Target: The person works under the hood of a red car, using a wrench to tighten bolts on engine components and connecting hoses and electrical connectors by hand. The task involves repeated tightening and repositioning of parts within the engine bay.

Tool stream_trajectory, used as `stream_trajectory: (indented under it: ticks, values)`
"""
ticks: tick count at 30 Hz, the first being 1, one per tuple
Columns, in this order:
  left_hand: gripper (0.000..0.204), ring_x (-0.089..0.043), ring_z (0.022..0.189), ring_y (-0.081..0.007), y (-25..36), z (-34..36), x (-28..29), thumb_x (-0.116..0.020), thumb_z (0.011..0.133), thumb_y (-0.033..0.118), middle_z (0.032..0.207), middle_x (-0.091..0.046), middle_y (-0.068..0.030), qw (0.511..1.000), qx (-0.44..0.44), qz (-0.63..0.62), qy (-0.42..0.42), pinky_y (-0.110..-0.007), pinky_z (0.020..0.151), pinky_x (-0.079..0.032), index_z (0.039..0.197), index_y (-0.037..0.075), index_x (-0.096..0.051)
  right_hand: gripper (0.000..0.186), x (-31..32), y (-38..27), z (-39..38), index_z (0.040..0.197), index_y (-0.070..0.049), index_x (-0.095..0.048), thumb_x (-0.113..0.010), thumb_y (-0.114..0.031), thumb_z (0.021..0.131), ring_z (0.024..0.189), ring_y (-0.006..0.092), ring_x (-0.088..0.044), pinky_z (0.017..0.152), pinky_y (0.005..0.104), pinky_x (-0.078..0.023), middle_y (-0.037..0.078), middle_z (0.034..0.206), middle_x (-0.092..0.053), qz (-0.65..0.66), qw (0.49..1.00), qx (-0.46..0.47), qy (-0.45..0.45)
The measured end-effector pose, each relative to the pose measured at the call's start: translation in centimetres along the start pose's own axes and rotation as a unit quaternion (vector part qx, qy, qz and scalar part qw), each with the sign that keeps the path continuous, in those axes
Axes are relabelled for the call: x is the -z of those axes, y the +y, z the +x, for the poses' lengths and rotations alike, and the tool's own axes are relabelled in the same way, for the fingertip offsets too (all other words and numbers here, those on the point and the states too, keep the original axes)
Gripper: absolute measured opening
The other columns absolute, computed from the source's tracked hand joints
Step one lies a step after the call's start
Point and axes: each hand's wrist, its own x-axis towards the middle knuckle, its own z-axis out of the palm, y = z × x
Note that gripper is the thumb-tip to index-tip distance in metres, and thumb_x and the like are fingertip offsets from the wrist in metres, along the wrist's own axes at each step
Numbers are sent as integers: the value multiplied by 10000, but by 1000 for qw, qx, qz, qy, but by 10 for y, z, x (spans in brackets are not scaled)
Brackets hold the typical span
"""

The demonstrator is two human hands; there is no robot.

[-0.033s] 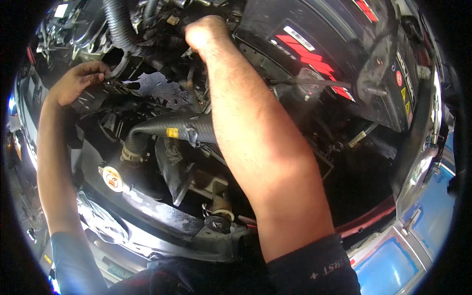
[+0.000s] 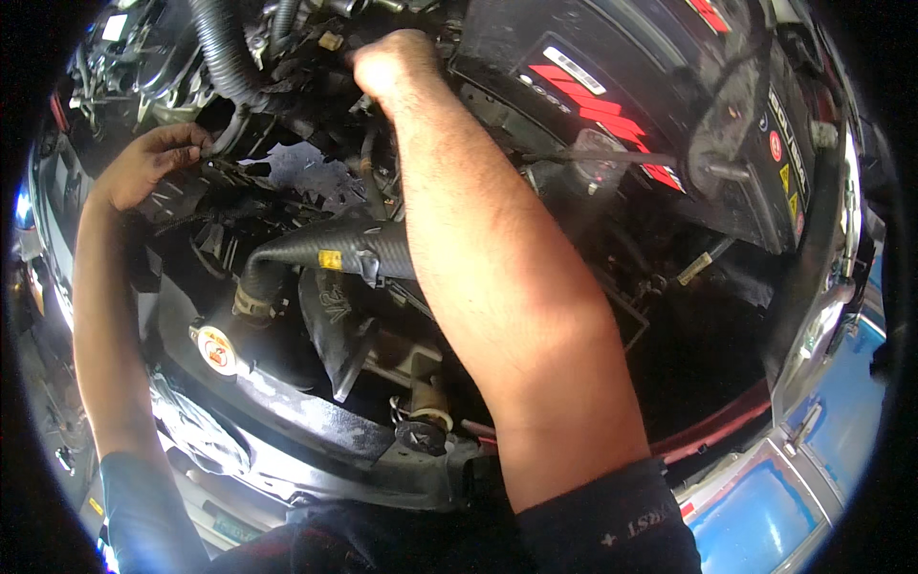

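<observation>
I have both bare hands inside a car's engine bay. At the far left, my left hand [image 2: 153, 165] has thumb and fingers pinched at the lower end of a thin grey hose [image 2: 229, 134]. My right hand [image 2: 397, 65] reaches deep into the upper middle, curled into a fist among dark pipes and fittings. Its fingertips, and whatever they grip, are hidden. Above and between the hands hangs a ribbed corrugated tube [image 2: 226, 53]. A thick black radiator hose [image 2: 301, 247] with a yellow tag passes behind my right forearm.
A large black battery [image 2: 660, 67] with red markings fills the upper right. The round radiator cap [image 2: 216, 351] sits at lower left, on the radiator's top edge. A black-capped fitting [image 2: 421, 435] stands near the front. Blue panels [image 2: 755, 521] lie beyond the car at lower right.
The engine bay appears shifted very slightly to the left in view. My right fist has moved a little left with it; my left hand keeps its pinch at the hose.
</observation>
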Motion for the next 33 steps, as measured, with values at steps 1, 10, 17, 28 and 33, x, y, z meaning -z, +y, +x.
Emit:
stream_trajectory:
  ticks: [1, 10, 17, 28, 33]
  values:
    - [297, -523, 907, -102, 1, 1, -1, -638, 930, 259, 980, -608, 12, 1000, 18, -2, 7, -251, 840, -427, 1142, 51, -640, 202, 2, -3, -1, 901, 33, -717, -669, -121, 781, 948, 312, -693, 827, 395, -540, 215, 947, -712, 28, 999, -18, -2]
    - [303, -542, 920, -111, 3, -3, 0, -618, 943, 279, 986, -621, -13, 1000, 8, 21, 8, -274, 854, -438, 1136, 47, -643, 449, 2, -10, -9, 1149, -30, -660, -810, -189, 756, 1008, 275, -679, 884, 361, -541, 187, 1123, -677, 80, 996, -33, -25]
    - [335, -564, 963, -135, 4, -6, -1, -620, 931, 310, 1009, -634, -32, 1000, 13, 22, 3, -292, 898, -441, 1133, 44, -641, 378, 7, -8, -15, 1085, -47, -699, -813, -180, 749, 958, 244, -687, 881, 344, -533, 149, 1065, -706, 63, 998, -17, -13]
    - [338, -583, 1035, -174, 11, -8, 1, -632, 930, 322, 1070, -646, -58, 999, 19, 40, 7, -323, 957, -443, 1150, 66, -645, 418, 2, -4, -13, 1129, -36, -682, -817, -159, 752, 948, 226, -684, 875, 334, -528, 162, 1051, -707, 56, 998, 14, -7]
    - [295, -586, 1056, -185, 12, -8, 2, -621, 937, 291, 1080, -650, -65, 998, -15, 57, -5, -332, 980, -435, 1133, 72, -650, 413, -1, -2, -12, 1151, -11, -670, -782, -122, 769, 950, 214, -678, 873, 324, -516, 178, 1054, -702, 113, 993, 43, -11]
